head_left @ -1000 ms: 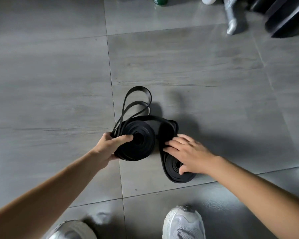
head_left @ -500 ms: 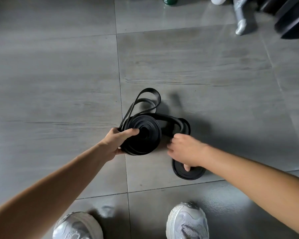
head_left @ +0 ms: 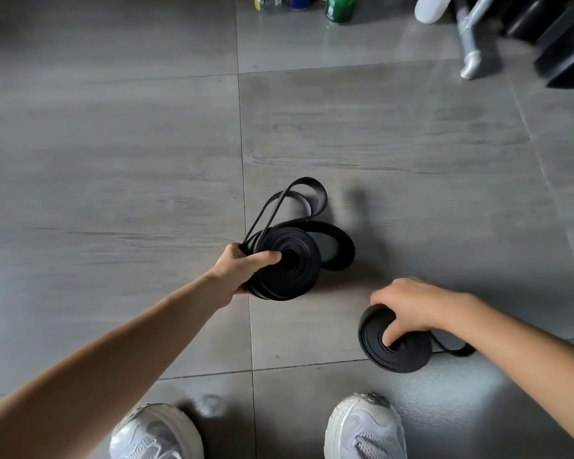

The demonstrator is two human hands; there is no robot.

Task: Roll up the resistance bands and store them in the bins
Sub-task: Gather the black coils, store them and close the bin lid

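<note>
Larger roll [head_left: 292, 273] and smaller roll [head_left: 375, 342], each gripped.
Left hand [head_left: 242, 270] curls round the larger roll at centre, its loose loops [head_left: 312, 197] trailing toward 12 o'clock; right hand [head_left: 415, 306] pinches the smaller roll at 4 o'clock; cans [head_left: 338, 8] at 12.

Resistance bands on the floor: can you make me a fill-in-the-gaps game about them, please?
1. The left hand grips the bigger roll, whose colour is ____.
2. The right hand holds the smaller roll near the person's ____ shoes.
3. Loose loops trail from the roll in the ____ hand.
Missing words: black, white, left.
</note>
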